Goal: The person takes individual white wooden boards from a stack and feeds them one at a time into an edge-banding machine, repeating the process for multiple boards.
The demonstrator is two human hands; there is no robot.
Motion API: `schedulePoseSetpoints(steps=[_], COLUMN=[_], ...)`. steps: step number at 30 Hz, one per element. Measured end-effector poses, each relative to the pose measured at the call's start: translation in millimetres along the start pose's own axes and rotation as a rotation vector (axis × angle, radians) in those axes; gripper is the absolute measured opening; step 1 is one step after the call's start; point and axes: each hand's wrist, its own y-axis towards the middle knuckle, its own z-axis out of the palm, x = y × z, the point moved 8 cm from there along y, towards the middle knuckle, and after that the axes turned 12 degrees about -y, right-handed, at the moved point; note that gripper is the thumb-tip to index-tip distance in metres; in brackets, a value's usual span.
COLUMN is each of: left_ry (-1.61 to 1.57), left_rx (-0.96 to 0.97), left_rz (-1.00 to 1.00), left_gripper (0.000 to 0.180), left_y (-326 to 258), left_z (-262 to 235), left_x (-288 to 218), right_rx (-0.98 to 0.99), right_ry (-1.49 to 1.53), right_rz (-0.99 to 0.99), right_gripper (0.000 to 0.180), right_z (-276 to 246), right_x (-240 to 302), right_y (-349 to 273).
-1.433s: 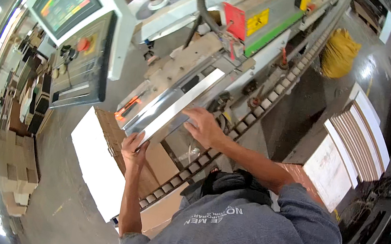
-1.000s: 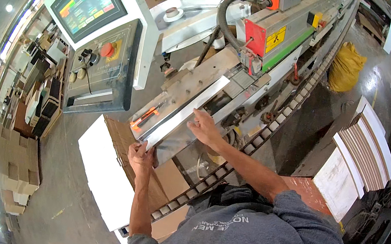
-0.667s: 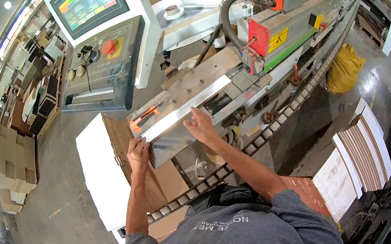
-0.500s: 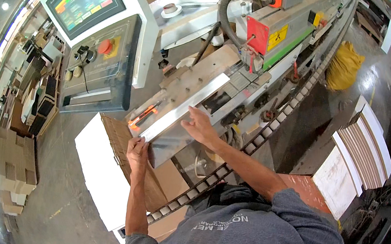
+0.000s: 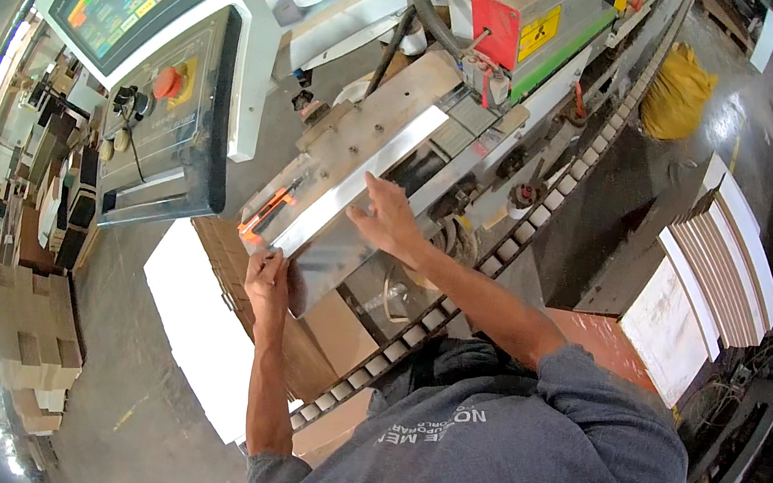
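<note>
A long, narrow white strip [image 5: 361, 181] lies along the metal bed of a machine, running away from me to the upper right. At its near end my left hand [image 5: 267, 282] is closed, thumb and fingers pinching the strip's end. Farther along, my right hand [image 5: 386, 216] is at the strip's right edge, fingers apart and index finger stretched toward it. I cannot tell whether that fingertip touches. An orange utility knife [image 5: 266, 216] rests on the bed just left of the strip. Beneath my hands is a shiny metal plate [image 5: 328, 268].
A control panel [image 5: 169, 124] with a screen and red button stands at left. Ahead is the machine's head with a red plate [image 5: 494, 30]. A chain-like conveyor track [image 5: 493, 265] runs along the right. Stacked panels [image 5: 716, 276] stand right; a cardboard box [image 5: 228, 263] is left.
My view has shifted, so the machine sits higher and farther left in the picture. Both hands keep nearly the same places along the strip.
</note>
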Motion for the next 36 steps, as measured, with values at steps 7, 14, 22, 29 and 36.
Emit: schedulePoseSetpoints(steps=[7,14,22,29,36], left_ry=[0.019,-0.045,-0.052,-1.105,-0.158], left_rx=[0.008,0.039,0.152,-0.132,0.114], left_rz=[0.117,0.111,0.178,-0.353,0.232], left_gripper=[0.014,0.017,0.005,0.013,0.021], left_y=[23.9,50.2,87.0,111.8,114.0], left_z=[32.1,82.2,173.1,216.2,238.4], left_x=[-25.3,-45.4,-69.5,38.4,-162.9], right_rx=[-0.087,-0.286,-0.195,-0.483,-0.374], right_ry=[-0.048,-0.08,0.151,-0.136,-0.987], right_rz=[-0.049,-0.157,0.011,0.072,0.794], right_gripper=[0.074,0.068,0.052,0.039,0.057], right_z=[-35.1,-84.3,-163.3,-281.5,-404.4], right_x=[-19.9,-51.1,-73.5,-165.2,-421.0], right_y=[18.0,41.3,-8.1,-166.0,-364.9])
